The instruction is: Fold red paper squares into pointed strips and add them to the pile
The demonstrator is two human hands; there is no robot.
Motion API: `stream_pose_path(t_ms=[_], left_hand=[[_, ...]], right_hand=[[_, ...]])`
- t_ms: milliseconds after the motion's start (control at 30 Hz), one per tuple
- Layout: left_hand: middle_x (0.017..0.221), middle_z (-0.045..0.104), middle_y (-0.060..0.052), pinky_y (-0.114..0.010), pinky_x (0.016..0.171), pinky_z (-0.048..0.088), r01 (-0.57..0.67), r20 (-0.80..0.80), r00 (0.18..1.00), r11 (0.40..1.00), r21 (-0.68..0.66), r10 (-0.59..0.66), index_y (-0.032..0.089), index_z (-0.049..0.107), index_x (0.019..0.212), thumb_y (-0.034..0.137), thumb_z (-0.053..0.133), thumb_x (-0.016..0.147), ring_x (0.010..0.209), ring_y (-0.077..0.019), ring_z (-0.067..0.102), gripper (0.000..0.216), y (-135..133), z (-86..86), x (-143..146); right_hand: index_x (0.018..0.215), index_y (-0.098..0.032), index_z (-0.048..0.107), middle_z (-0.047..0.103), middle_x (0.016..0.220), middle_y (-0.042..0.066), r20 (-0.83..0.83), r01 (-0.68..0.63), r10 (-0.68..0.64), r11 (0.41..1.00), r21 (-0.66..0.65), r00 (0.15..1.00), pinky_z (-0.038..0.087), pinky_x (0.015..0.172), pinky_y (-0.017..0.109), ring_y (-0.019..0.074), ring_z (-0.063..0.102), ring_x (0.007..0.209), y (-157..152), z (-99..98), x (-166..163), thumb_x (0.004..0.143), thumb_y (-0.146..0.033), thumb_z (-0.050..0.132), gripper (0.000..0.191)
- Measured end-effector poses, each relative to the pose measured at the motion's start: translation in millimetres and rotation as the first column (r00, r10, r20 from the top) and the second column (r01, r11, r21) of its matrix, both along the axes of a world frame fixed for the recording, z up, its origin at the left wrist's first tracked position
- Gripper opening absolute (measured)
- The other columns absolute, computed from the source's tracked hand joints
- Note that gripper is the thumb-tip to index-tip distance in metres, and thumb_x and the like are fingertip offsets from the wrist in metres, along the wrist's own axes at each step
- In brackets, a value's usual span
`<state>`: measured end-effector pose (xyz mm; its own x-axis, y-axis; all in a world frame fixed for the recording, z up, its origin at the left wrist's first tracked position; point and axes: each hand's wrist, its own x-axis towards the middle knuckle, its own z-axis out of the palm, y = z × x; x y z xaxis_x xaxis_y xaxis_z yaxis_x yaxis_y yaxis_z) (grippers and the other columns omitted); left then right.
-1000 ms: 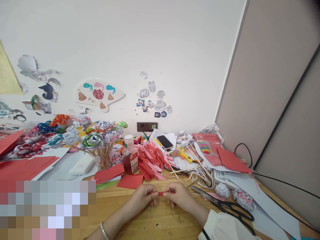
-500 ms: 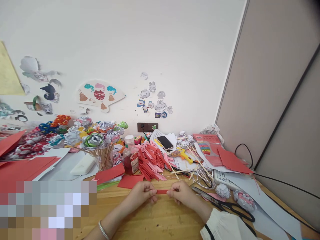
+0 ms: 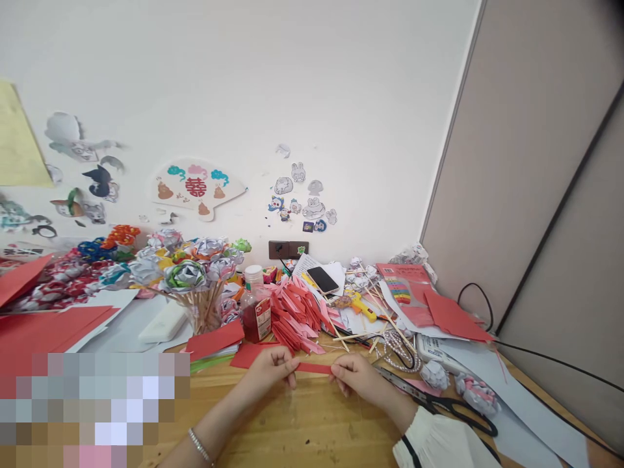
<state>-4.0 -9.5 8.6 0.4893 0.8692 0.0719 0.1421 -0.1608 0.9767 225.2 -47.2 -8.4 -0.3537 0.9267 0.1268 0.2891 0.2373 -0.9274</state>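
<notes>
A narrow red paper strip [image 3: 314,368] stretches level between my two hands, just above the wooden table [image 3: 292,429]. My left hand [image 3: 275,367] pinches its left end between thumb and fingers. The right end is pinched the same way by my right hand [image 3: 351,374]. Behind the strip lies a heap of folded red and pink paper strips [image 3: 297,315]. Black-handled scissors [image 3: 433,400] rest beside my right wrist. Red paper sheets [image 3: 248,355] lie just beyond my left hand.
A bottle of red liquid [image 3: 254,312] and a cup of wooden sticks [image 3: 201,313] with paper flowers [image 3: 182,276] stand at the back left. Further right are a phone [image 3: 322,279], a yellow glue gun [image 3: 364,307], a bead string [image 3: 397,351] and crumpled paper balls [image 3: 435,374].
My left hand has shifted left and slightly up along the strip, so a longer stretch of red paper shows between my hands. My right hand has moved slightly right.
</notes>
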Motion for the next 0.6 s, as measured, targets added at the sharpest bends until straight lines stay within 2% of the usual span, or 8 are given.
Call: stream_pose_path(t_ms=[200, 267, 333, 400, 467, 533, 600], left_hand=[[0.053, 0.064, -0.002, -0.025, 0.057, 0.040, 0.017, -0.052, 0.998, 1.000, -0.014, -0.018, 0.019, 0.047, 0.055, 0.070, 0.056, 0.063, 0.051, -0.0137, 0.055, 0.053, -1, 16.1, -3], [0.053, 0.063, -0.002, -0.025, 0.056, 0.041, -0.026, -0.152, 0.988, 0.999, 0.043, 0.032, 0.019, 0.047, 0.056, 0.069, 0.054, 0.066, 0.052, -0.0146, 0.055, 0.051, 1, 17.0, -5], [0.054, 0.063, -0.002, -0.025, 0.056, 0.041, -0.102, -0.296, 0.944, 0.982, 0.160, 0.147, 0.019, 0.049, 0.058, 0.062, 0.049, 0.073, 0.053, -0.0159, 0.056, 0.046, 5, 18.1, -10], [0.060, 0.065, -0.004, -0.026, 0.059, 0.041, -0.141, -0.464, 0.834, 0.928, 0.345, 0.299, 0.018, 0.054, 0.063, 0.050, 0.045, 0.081, 0.060, -0.0181, 0.060, 0.038, 7, 20.7, -17], [0.076, 0.069, -0.008, -0.027, 0.066, 0.042, -0.099, -0.612, 0.646, 0.845, 0.526, 0.457, 0.017, 0.060, 0.074, 0.037, 0.045, 0.084, 0.075, -0.0213, 0.063, 0.027, 8, 24.2, -24], [0.091, 0.069, -0.013, -0.029, 0.072, 0.042, -0.020, -0.722, 0.441, 0.811, 0.585, 0.533, 0.015, 0.063, 0.085, 0.031, 0.051, 0.081, 0.088, -0.0255, 0.062, 0.021, 7, 27.4, -30], [0.097, 0.067, -0.018, -0.033, 0.074, 0.044, 0.022, -0.795, 0.317, 0.834, 0.551, 0.517, 0.011, 0.064, 0.091, 0.031, 0.058, 0.077, 0.093, -0.0303, 0.062, 0.025, 6, 29.1, -33]], right_hand=[[0.068, -0.012, 0.065, 0.050, 0.050, -0.001, 0.019, -0.008, 0.008, 1.000, 0.030, 1.000, 0.033, 0.045, 0.020, 0.0097, 0.045, 0.045, -3, 10.5, 2, 0.075, -0.064, 0.050, 0.054], [0.067, -0.013, 0.065, 0.048, 0.048, -0.002, 0.012, 0.037, -0.038, 0.998, 0.050, 0.999, 0.032, 0.045, 0.020, 0.0097, 0.044, 0.044, -1, 10.5, 5, 0.075, -0.063, 0.052, 0.052], [0.068, -0.013, 0.064, 0.046, 0.047, -0.003, -0.006, 0.111, -0.110, 0.992, 0.067, 0.994, 0.032, 0.044, 0.021, 0.0097, 0.042, 0.042, 3, 8.5, 8, 0.074, -0.064, 0.050, 0.053], [0.069, -0.014, 0.062, 0.045, 0.048, -0.003, -0.007, 0.219, -0.219, 0.969, 0.118, 0.976, 0.033, 0.045, 0.021, 0.0107, 0.042, 0.044, 9, 7.8, 10, 0.076, -0.064, 0.045, 0.053], [0.069, -0.015, 0.061, 0.048, 0.051, -0.001, 0.058, 0.338, -0.360, 0.913, 0.229, 0.931, 0.036, 0.048, 0.022, 0.0129, 0.045, 0.048, 18, 11.6, 10, 0.082, -0.061, 0.039, 0.053], [0.071, -0.015, 0.062, 0.054, 0.056, 0.002, 0.190, 0.419, -0.508, 0.830, 0.367, 0.840, 0.038, 0.053, 0.024, 0.0154, 0.050, 0.056, 29, 20.9, 8, 0.088, -0.053, 0.032, 0.051], [0.073, -0.015, 0.063, 0.059, 0.064, 0.005, 0.313, 0.445, -0.605, 0.772, 0.453, 0.732, 0.039, 0.059, 0.024, 0.0171, 0.054, 0.065, 41, 32.9, 4, 0.092, -0.042, 0.026, 0.050]])
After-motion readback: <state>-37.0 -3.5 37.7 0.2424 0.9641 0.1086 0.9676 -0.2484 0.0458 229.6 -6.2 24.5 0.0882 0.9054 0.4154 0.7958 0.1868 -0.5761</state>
